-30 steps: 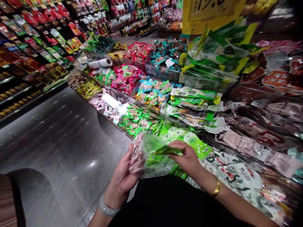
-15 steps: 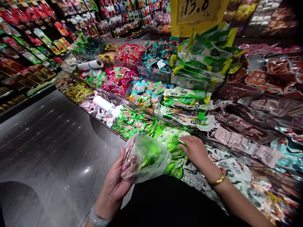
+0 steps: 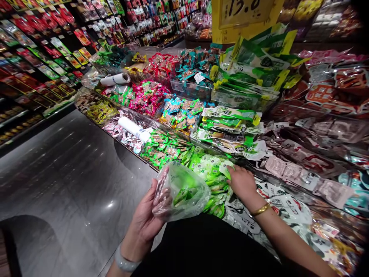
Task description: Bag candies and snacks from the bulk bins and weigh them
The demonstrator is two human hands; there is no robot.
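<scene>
My left hand (image 3: 147, 219) grips a thin clear plastic bag (image 3: 184, 190) that holds several small green snack packets, its fingers wrapped round the bag's left side. My right hand (image 3: 241, 181) is down in the pile of light green packets (image 3: 211, 169) on the display counter, its fingers closed around one packet at the pile's right edge. The bag hangs just left of that pile, mouth up. A pale bangle is on my left wrist and a gold one on my right.
The counter holds bins of packaged snacks: dark green packets (image 3: 164, 148), pink ones (image 3: 147, 96), large green-and-white packs (image 3: 230, 127). Two rolls of plastic bags (image 3: 132, 129) lie among them. A yellow price sign (image 3: 245, 15) stands behind. Grey polished floor (image 3: 66, 177) lies to the left, shelves beyond.
My right hand left the bag's mouth, where it had put a green packet, reached right into the light green pile and closed on another packet. The left hand kept the bag.
</scene>
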